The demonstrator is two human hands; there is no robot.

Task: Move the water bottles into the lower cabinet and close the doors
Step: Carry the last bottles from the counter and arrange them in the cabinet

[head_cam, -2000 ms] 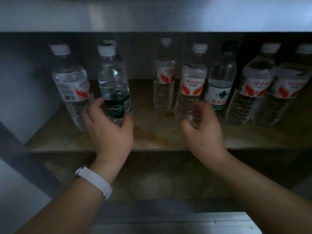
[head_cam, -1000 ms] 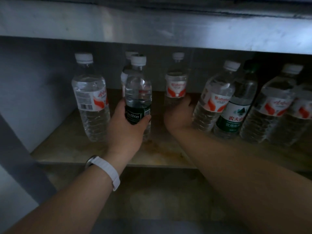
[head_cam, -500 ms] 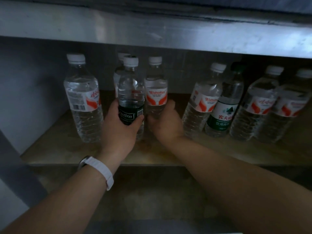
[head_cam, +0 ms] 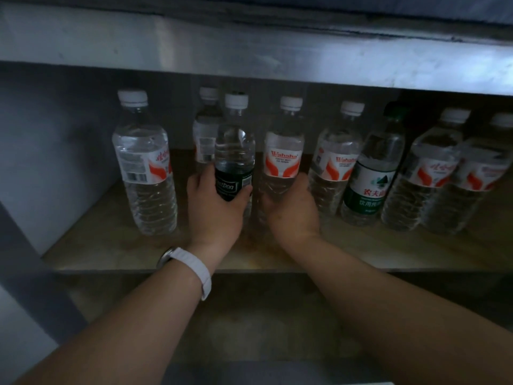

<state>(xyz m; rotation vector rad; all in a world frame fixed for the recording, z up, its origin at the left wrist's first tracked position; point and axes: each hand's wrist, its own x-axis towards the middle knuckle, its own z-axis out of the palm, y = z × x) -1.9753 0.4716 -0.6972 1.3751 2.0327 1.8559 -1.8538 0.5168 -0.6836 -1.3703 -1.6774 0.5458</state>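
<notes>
Since a second earlier, the red-labelled bottle (head_cam: 283, 151) had come forward from the back of the shelf (head_cam: 111, 245) to stand upright just right of the dark-labelled bottle (head_cam: 234, 151), the two nearly touching. The left hand (head_cam: 215, 215) was curled round the dark-labelled bottle's lower half, thumb on its right side and fingers wrapped behind its left. The right hand (head_cam: 291, 212) gripped the red-labelled bottle low down, fingers round its far right side. Both bases were hidden by the hands, so whether either bottle rested on the shelf could not be told.

Directly behind the dark-labelled bottle, slightly to its left, stood a partly hidden bottle (head_cam: 204, 134). Well to its left stood a lone white-capped bottle (head_cam: 144, 162) with its barcode facing out. To its right, beyond the red-labelled bottle, ran a close row: another red-labelled one (head_cam: 336, 162), a green-labelled bottle (head_cam: 374, 173), and two more (head_cam: 427, 173) (head_cam: 477, 184) at the dim end. A white watch strap (head_cam: 194, 266) circled the left wrist, below the dark-labelled bottle. A steel ledge (head_cam: 249, 51) ran above it.
</notes>
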